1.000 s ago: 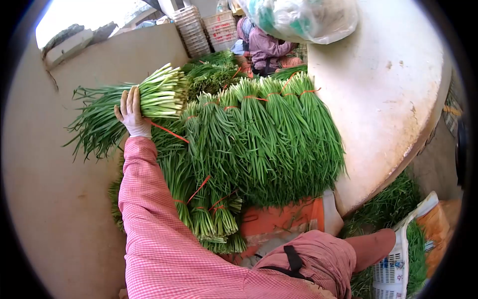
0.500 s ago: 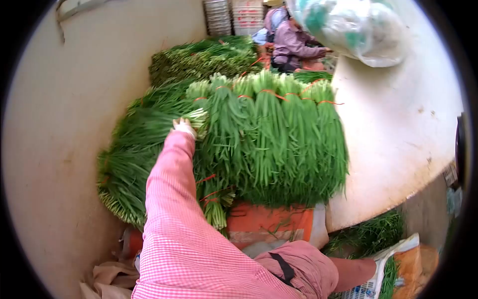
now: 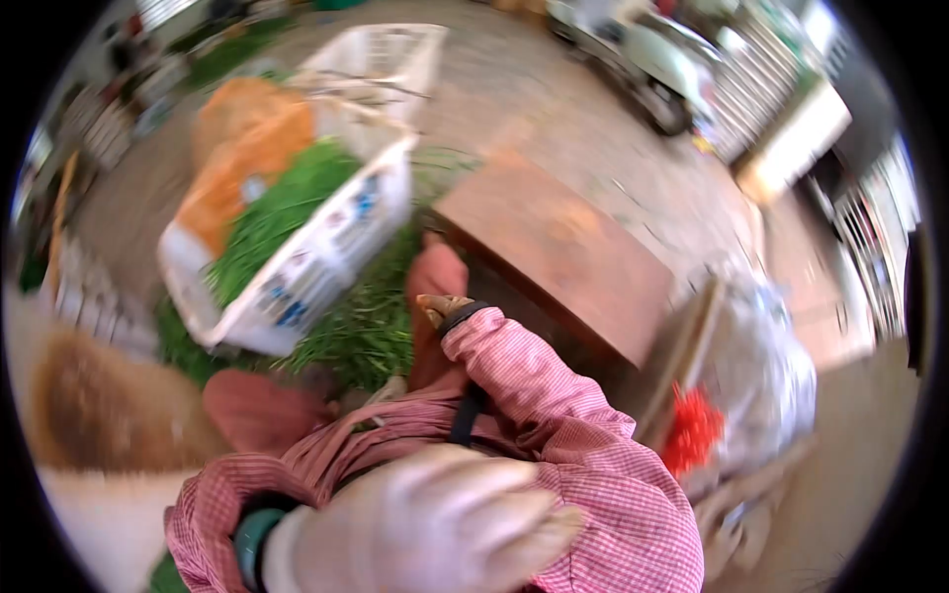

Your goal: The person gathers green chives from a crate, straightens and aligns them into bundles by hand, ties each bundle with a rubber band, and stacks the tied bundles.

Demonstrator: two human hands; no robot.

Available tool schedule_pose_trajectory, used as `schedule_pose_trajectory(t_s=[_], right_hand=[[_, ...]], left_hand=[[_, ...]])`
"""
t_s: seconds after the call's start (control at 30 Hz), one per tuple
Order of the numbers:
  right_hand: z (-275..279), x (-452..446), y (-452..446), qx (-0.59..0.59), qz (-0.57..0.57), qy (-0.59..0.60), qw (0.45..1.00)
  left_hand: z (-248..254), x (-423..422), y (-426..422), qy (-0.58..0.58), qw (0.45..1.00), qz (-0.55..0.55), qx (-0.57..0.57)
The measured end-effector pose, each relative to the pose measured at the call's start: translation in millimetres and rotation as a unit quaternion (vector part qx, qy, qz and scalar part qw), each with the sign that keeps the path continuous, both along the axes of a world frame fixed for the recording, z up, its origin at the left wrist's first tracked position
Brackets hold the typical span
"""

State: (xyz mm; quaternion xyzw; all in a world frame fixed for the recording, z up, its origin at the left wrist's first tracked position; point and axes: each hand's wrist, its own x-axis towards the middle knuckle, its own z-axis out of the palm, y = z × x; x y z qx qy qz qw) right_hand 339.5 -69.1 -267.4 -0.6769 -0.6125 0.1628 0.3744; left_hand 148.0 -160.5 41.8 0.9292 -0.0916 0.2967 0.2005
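Note:
My left hand (image 3: pixel 425 519), in a pale glove with a teal band (image 3: pixel 255 544) at the wrist, is held across the front of my body. Motion blurs it, but its fingers look stretched out and nothing shows in them. My right hand (image 3: pixel 435 309), in a tan glove with a dark cuff, is beside my leg (image 3: pixel 435 267); its fingers are mostly hidden. Ahead of my legs stands a white plastic crate (image 3: pixel 341 242) holding long green stalks (image 3: pixel 282 212) and an orange sack (image 3: pixel 222 148). Loose greens (image 3: pixel 361 331) lie on the floor by it.
A brown low table or box (image 3: pixel 563 247) stands right of my leg. Further right are a red bundle of ties (image 3: pixel 692 430) and clear plastic bags (image 3: pixel 766 366). Another white crate (image 3: pixel 415 59) and a parked scooter (image 3: pixel 652 69) are behind.
My view has swung from the stacked, tied green bundles to the crate and floor. The gloved hand formerly on the stalks' pale ends is no longer there; both hands are now near my body.

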Motion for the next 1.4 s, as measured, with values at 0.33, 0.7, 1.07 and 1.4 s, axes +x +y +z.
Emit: schedule_pose_trajectory(t_s=[0.33,0.7,1.07,1.4], right_hand=[[24.9,20.7,-285.1,0.021,-0.454,0.335,0.825],[198.1,142.9,-357.3,-0.226,-0.561,-0.129,0.786],[216.6,241.2,-227.3,-0.064,-0.543,-0.246,0.800],[129.5,243.7,29.4,-0.034,-0.436,-0.173,0.882]], left_hand=[[2.1,105.3,-51.3,-0.034,0.831,-0.511,-0.217],[-33.4,99.9,60.1,0.100,0.974,-0.158,-0.125],[-88.5,-1.5,179.2,0.123,0.927,0.159,-0.318],[-156.7,-120.0,218.7,0.110,0.829,0.416,-0.358]])
